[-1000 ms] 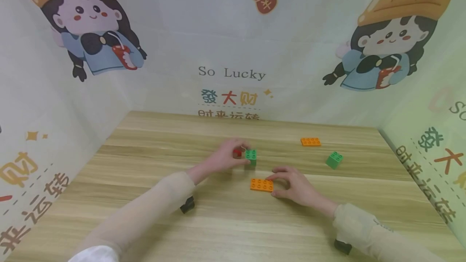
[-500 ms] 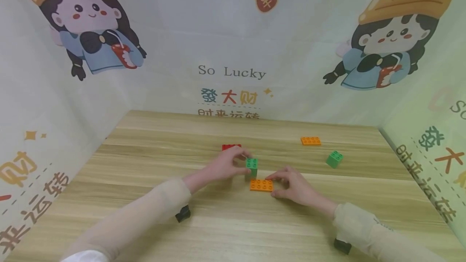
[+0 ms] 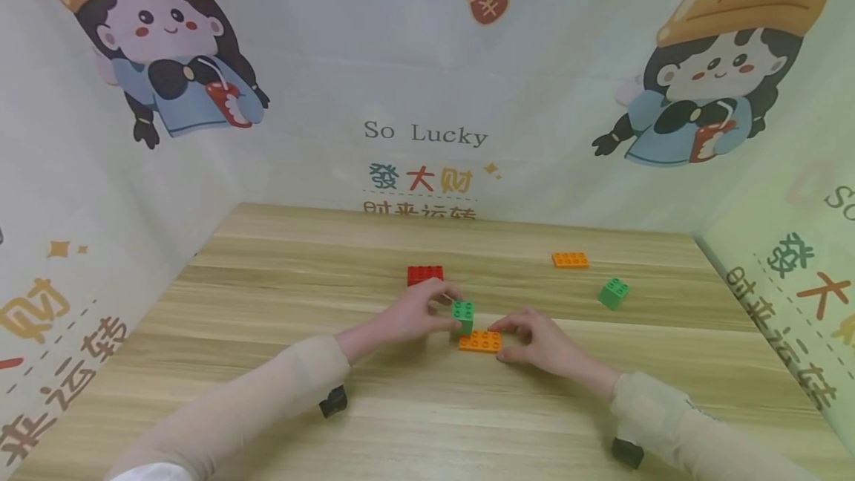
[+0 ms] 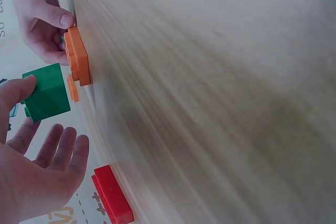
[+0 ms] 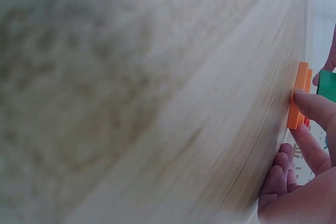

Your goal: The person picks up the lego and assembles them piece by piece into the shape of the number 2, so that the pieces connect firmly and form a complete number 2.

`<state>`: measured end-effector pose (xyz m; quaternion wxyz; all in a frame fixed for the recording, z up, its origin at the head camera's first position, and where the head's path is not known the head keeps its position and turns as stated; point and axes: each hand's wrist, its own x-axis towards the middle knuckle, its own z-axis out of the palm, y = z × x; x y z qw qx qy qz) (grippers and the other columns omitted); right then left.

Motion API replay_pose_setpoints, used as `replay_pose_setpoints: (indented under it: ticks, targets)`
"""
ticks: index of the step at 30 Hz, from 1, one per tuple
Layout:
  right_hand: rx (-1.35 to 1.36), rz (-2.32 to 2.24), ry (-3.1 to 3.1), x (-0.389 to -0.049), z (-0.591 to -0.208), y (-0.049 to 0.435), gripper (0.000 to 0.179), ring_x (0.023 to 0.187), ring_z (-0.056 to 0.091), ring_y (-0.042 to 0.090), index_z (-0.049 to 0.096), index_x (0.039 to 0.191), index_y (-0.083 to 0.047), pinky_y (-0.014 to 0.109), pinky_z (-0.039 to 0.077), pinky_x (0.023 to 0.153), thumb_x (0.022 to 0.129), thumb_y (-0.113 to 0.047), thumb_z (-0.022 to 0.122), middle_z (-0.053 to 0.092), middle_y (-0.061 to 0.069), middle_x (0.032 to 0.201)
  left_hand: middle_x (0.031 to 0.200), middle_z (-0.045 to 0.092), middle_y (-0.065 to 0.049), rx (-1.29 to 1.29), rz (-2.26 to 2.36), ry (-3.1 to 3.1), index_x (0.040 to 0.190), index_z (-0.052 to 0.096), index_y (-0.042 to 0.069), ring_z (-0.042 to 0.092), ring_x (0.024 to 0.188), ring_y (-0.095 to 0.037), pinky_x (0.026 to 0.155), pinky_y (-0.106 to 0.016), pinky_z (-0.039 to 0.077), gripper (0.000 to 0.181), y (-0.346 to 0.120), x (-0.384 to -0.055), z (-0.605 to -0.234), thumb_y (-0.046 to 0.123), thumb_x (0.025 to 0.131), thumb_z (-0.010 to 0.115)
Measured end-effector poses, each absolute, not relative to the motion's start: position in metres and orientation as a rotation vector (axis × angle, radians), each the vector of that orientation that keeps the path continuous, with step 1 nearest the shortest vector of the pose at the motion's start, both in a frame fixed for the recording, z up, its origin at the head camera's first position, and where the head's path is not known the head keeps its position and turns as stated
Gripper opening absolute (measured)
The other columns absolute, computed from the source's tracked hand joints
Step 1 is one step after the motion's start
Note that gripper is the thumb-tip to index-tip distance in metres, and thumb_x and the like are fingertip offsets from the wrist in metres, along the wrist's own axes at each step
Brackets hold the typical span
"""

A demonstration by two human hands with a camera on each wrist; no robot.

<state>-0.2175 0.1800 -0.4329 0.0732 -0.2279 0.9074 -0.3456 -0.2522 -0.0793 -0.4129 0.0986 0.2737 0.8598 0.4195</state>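
Between thumb and index finger, my left hand [image 3: 410, 314] pinches a green toy building brick [image 3: 462, 312] with studs on top. That brick [image 4: 50, 94] hangs just over the left end of a flat orange brick [image 3: 480, 343], raised off the table in the left wrist view. My right hand [image 3: 546, 341] holds the orange brick [image 5: 298, 98] by its right end, thumb and index finger on its sides. The orange brick lies on the table, studs up. Just behind the left hand lies a red brick [image 3: 424, 274], partly covered by that hand in the head view.
A second orange brick [image 3: 570, 260] lies farther back on the wooden table [image 3: 300, 266], with another green brick [image 3: 613, 293] turned at an angle to its right. A printed cloth [image 3: 427, 80] stands around the back and sides.
My left hand has brought the green brick nearer, from beside the red brick to over the orange one. The red brick shows more now. My right hand has stayed put.
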Motion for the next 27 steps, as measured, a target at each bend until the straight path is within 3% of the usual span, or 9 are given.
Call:
replay_pose_setpoints:
  ticks: [8, 18, 27]
  targets:
    - [-0.676, -1.05, 2.724, -0.219, -0.434, 0.179, 0.036, 0.098, 0.054, 0.019, 0.071, 0.115, -0.015, 0.035, 0.046, 0.082, 0.082, -0.026, 0.08, 0.064, 0.009, 0.117, 0.123, 0.063, -0.001, 0.807, 1.255, 2.52, 0.119, 0.063, 0.016, 0.06, 0.116, -0.021, 0.096, -0.035, 0.054, 0.036, -0.079, -0.252, -0.418, 0.019, 0.085, 0.077]
    - [-0.668, -1.061, 2.735, -0.22, -0.436, 0.179, 0.036, 0.096, 0.055, 0.019, 0.072, 0.114, -0.015, 0.034, 0.046, 0.082, 0.081, -0.026, 0.08, 0.066, 0.009, 0.114, 0.122, 0.063, -0.005, 0.846, 1.269, 2.491, 0.117, 0.062, 0.01, 0.061, 0.117, -0.024, 0.096, -0.032, 0.055, 0.035, -0.075, -0.247, -0.42, 0.016, 0.085, 0.076]
    - [-0.659, -1.058, 2.734, -0.219, -0.434, 0.179, 0.036, 0.097, 0.055, 0.019, 0.072, 0.114, -0.013, 0.034, 0.046, 0.084, 0.082, -0.025, 0.08, 0.066, 0.01, 0.114, 0.123, 0.062, -0.003, 0.833, 1.267, 2.475, 0.119, 0.062, 0.013, 0.059, 0.116, -0.021, 0.096, -0.033, 0.055, 0.036, -0.071, -0.242, -0.42, 0.015, 0.085, 0.076]
